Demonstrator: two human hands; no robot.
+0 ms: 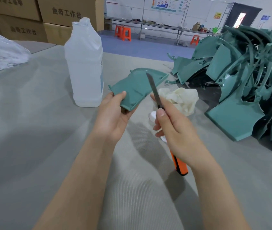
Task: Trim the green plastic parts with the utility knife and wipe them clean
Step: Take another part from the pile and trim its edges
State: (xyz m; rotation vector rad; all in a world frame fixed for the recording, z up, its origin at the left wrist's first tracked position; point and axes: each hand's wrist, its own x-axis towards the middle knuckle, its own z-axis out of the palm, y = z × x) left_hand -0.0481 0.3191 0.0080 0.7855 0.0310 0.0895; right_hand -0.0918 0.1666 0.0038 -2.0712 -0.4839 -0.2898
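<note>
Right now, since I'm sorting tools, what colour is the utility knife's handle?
Orange, with a black edge. The utility knife shows best in the head view.

The right hand point(173, 128) hides the knife's point(180, 163) middle. The pile of green parts point(241, 83) runs out of view on the right. The label on the bottle point(83, 63) is unreadable.

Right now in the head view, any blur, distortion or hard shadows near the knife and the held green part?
Head view: even light, no glare; soft shadows on the table below the arms; utility knife blade slightly soft, green part fairly crisp; wide-angle bowing stretches the frame edges; far benches look soft.
</note>
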